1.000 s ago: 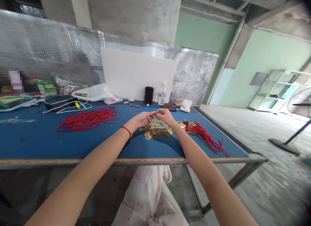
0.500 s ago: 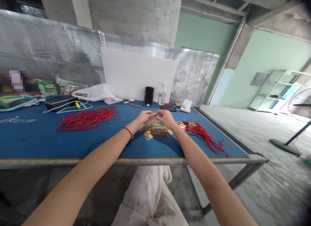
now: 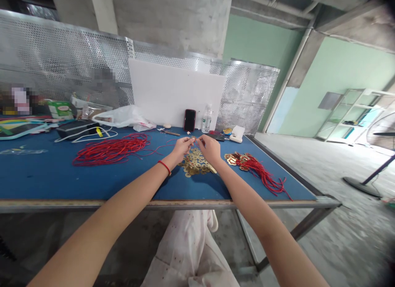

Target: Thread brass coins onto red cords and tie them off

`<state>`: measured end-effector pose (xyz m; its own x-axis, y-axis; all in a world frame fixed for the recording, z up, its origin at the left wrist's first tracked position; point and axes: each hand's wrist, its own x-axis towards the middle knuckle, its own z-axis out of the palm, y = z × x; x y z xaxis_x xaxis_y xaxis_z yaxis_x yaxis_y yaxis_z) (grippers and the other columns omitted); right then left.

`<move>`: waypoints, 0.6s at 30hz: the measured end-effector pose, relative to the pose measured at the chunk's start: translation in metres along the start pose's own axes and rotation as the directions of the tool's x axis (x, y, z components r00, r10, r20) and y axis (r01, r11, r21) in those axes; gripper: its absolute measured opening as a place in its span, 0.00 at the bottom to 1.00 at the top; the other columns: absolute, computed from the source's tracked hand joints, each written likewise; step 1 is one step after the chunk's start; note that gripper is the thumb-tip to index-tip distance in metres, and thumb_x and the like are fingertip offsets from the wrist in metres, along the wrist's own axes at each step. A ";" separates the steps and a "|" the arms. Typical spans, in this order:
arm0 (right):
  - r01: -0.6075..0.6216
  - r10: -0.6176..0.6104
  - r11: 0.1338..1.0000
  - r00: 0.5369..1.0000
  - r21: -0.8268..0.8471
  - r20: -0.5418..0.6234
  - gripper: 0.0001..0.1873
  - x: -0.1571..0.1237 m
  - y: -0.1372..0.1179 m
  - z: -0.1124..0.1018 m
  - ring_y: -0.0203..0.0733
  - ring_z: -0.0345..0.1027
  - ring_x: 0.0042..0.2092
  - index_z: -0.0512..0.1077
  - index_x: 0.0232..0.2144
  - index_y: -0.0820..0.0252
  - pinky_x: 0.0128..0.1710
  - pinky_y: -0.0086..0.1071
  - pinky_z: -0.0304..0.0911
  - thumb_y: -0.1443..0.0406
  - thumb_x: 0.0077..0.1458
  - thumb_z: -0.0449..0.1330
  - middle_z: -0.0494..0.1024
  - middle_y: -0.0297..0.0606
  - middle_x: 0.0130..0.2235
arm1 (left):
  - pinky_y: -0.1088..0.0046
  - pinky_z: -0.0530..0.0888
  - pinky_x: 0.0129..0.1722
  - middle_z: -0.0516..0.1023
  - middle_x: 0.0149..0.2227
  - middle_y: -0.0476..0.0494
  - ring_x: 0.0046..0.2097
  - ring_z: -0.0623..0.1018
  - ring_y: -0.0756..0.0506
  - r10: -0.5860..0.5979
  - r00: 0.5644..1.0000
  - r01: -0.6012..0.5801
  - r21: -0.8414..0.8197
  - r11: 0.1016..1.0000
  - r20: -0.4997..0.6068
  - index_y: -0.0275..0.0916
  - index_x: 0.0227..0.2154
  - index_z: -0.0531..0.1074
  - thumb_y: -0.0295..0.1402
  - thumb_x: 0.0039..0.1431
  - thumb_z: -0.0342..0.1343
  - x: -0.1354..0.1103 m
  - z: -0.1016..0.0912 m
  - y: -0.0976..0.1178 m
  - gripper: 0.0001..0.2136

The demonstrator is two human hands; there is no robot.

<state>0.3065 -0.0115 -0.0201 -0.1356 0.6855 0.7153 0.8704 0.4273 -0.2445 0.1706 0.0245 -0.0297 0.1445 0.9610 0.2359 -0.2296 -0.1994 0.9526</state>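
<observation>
My left hand (image 3: 181, 149) and my right hand (image 3: 210, 149) meet fingertip to fingertip above a heap of brass coins (image 3: 195, 164) on the blue table (image 3: 46, 176). Both hands pinch a thin red cord with a small coin between them; the detail is too small to read fully. A red band circles my left wrist. A loose bundle of red cords (image 3: 111, 150) lies to the left. To the right sits a pile of coins tied on red cords (image 3: 253, 165).
Along the back stand a dark phone (image 3: 189, 120), a water bottle (image 3: 206, 119), a white board (image 3: 175, 93) and a plastic bag (image 3: 123, 116). A perforated metal screen (image 3: 61, 61) backs the table. A fan base (image 3: 361, 184) stands on the concrete floor at right.
Both hands have lifted slightly and shifted away from me over the coin heap, staying pinched together. Nothing else on the table has moved.
</observation>
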 end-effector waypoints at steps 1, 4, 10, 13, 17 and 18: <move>0.031 -0.031 0.999 1.000 -0.013 -0.002 0.15 -0.001 -0.002 0.001 0.39 0.65 0.33 0.72 0.35 0.57 0.31 0.29 0.48 0.58 0.62 0.47 0.75 0.38 0.34 | 0.78 0.46 0.14 0.58 0.15 0.56 0.15 0.53 0.58 0.003 1.000 -0.003 -0.006 1.000 0.002 0.35 0.21 0.66 0.36 0.47 0.63 0.000 0.000 -0.001 0.13; 0.137 -0.134 0.987 0.990 -0.081 0.038 0.16 -0.003 -0.007 0.004 0.39 0.65 0.36 0.72 0.35 0.58 0.31 0.30 0.49 0.59 0.63 0.47 0.74 0.41 0.36 | 0.78 0.47 0.15 0.57 0.14 0.57 0.15 0.54 0.58 0.007 1.000 -0.007 -0.035 0.999 0.001 0.36 0.20 0.65 0.36 0.45 0.64 0.002 -0.002 -0.004 0.13; 0.296 -0.270 0.941 0.949 -0.165 0.163 0.12 -0.004 -0.011 0.006 0.43 0.62 0.43 0.72 0.37 0.57 0.33 0.31 0.52 0.63 0.61 0.50 0.73 0.42 0.39 | 0.78 0.49 0.16 0.62 0.16 0.54 0.16 0.58 0.56 0.000 1.000 0.000 -0.021 1.000 -0.011 0.36 0.20 0.67 0.36 0.40 0.65 0.006 -0.004 -0.010 0.13; 0.255 -0.238 0.956 0.963 -0.144 0.126 0.11 -0.003 -0.011 0.006 0.43 0.61 0.43 0.72 0.36 0.57 0.35 0.31 0.53 0.62 0.61 0.51 0.73 0.41 0.39 | 0.77 0.49 0.16 0.62 0.16 0.54 0.16 0.58 0.57 0.005 1.000 -0.005 -0.013 1.000 -0.031 0.35 0.19 0.67 0.36 0.40 0.66 0.006 -0.004 -0.009 0.14; 0.167 -0.164 0.984 0.985 -0.062 0.052 0.13 -0.002 -0.010 0.010 0.41 0.61 0.42 0.71 0.35 0.58 0.38 0.30 0.54 0.58 0.61 0.50 0.74 0.40 0.38 | 0.77 0.49 0.17 0.63 0.16 0.54 0.16 0.57 0.57 -0.029 0.998 0.026 -0.052 0.998 -0.064 0.35 0.21 0.68 0.36 0.40 0.67 0.008 -0.007 -0.006 0.13; 0.131 -0.129 0.991 0.991 -0.041 0.044 0.14 -0.002 -0.010 0.011 0.41 0.62 0.41 0.71 0.34 0.58 0.39 0.30 0.54 0.58 0.62 0.48 0.74 0.40 0.37 | 0.77 0.48 0.17 0.62 0.15 0.55 0.16 0.56 0.57 -0.047 0.997 0.042 -0.064 0.997 -0.069 0.35 0.21 0.68 0.35 0.41 0.67 0.009 -0.008 -0.006 0.13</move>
<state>0.2928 -0.0104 -0.0260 -0.2674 0.6499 0.7114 0.8640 0.4886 -0.1216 0.1659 0.0355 -0.0344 0.0883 0.9802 0.1773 -0.2841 -0.1458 0.9476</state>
